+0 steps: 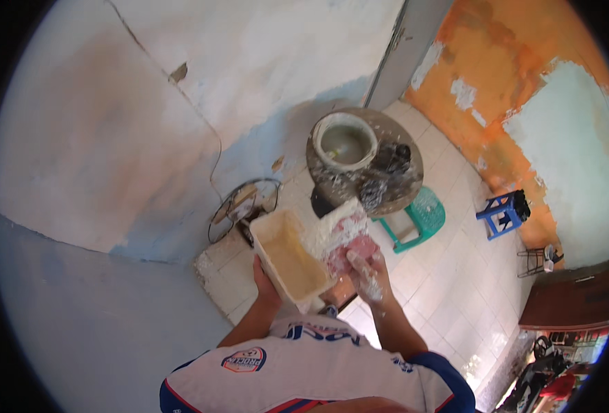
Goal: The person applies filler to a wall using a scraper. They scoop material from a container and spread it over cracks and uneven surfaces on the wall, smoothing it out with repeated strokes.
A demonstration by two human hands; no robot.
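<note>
Left hand [268,285]: fingers gripping tub [273,261]. Right hand [373,279]: fingers gripping flat pink tool [357,248], white paste [333,230] on it, beside tub's right rim. Apparently working paste; next move likely needs a steady tub.

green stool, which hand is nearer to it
Right. The right hand, holding a pink tool, is below and left of the green stool in the picture; the left hand, holding the cream tray, is farther left.

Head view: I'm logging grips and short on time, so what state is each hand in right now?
Left hand: holding the cream rectangular tub; some fingers hidden.
Right hand: closed, holding the flat reddish piece smeared with white.
</note>
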